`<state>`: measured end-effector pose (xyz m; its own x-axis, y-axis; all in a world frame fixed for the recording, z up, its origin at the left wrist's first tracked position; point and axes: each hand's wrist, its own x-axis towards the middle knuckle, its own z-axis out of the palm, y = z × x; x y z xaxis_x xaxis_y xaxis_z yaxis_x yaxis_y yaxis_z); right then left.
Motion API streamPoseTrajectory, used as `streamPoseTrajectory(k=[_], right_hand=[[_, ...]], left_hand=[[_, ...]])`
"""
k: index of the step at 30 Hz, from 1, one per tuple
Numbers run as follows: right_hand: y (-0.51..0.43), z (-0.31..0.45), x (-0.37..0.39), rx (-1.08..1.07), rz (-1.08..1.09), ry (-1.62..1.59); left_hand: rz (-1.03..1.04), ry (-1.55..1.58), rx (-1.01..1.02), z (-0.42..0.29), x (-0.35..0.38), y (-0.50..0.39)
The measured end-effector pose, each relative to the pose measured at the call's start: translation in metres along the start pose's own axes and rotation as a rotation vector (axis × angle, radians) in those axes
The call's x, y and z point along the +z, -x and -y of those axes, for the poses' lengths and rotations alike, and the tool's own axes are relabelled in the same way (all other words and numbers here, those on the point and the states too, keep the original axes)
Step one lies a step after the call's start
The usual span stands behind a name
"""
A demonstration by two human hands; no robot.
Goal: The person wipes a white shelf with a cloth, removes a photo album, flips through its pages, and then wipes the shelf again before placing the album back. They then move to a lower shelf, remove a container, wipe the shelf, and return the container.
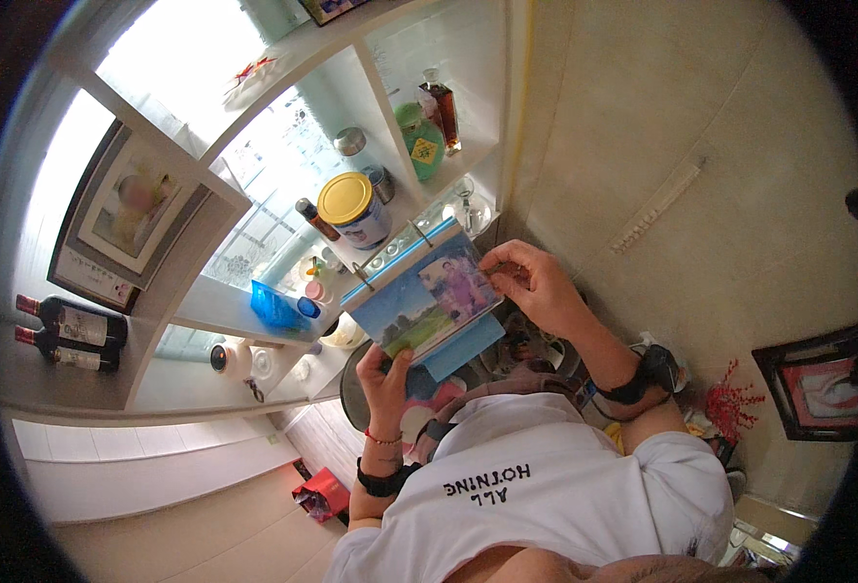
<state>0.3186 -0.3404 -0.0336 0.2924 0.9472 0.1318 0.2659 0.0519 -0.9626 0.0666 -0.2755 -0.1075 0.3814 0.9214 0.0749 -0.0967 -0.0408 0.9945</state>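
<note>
A small ring-bound photo album (407, 312) is held tilted before my chest. Its visible page shows a landscape with a blue sky and green grass, and a photo (459, 288) of a person in purple is on the right. Metal rings and a blue strip run along the upper edge. A light blue sheet (465, 347) sticks out below the page. My left hand (387, 379) grips the lower left edge, thumb on the front. At the right edge, my right hand (535, 284) pinches the page with thumb and fingertips.
White shelving (203, 306) stands close ahead and left. It carries a yellow-lidded can (349, 208), wine bottles (72, 331), a framed picture (130, 208), a green bottle (422, 142) and a blue pouch (276, 310). A red bag (321, 495) lies lower left; a dark frame (811, 382) is right.
</note>
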Motion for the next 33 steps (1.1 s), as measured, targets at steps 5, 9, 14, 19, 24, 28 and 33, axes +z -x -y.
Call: streamPoseTrajectory(k=[5, 9, 14, 19, 24, 28, 33], right_hand=[[0.001, 0.001, 0.004, -0.036, -0.056, -0.018], [0.001, 0.004, 0.003, -0.072, -0.055, 0.109], [0.001, 0.01, 0.009, 0.006, -0.019, 0.123], [0.005, 0.014, 0.012, -0.11, 0.008, 0.349], [0.005, 0.01, 0.016, -0.152, -0.01, 0.298], [-0.002, 0.004, 0.02, -0.172, -0.099, 0.125], [-0.003, 0.002, 0.016, -0.074, -0.1, 0.052]], left_hand=[[-0.006, 0.011, 0.001, -0.001, 0.0, 0.0], [0.004, 0.009, 0.013, -0.002, 0.001, -0.001], [0.062, -0.013, -0.01, -0.005, 0.001, 0.001], [0.067, -0.026, 0.031, -0.008, 0.003, 0.0], [0.07, 0.007, 0.016, -0.011, 0.005, -0.001], [0.051, -0.002, 0.04, -0.011, 0.007, -0.002], [0.05, 0.029, 0.016, -0.009, 0.008, -0.003]])
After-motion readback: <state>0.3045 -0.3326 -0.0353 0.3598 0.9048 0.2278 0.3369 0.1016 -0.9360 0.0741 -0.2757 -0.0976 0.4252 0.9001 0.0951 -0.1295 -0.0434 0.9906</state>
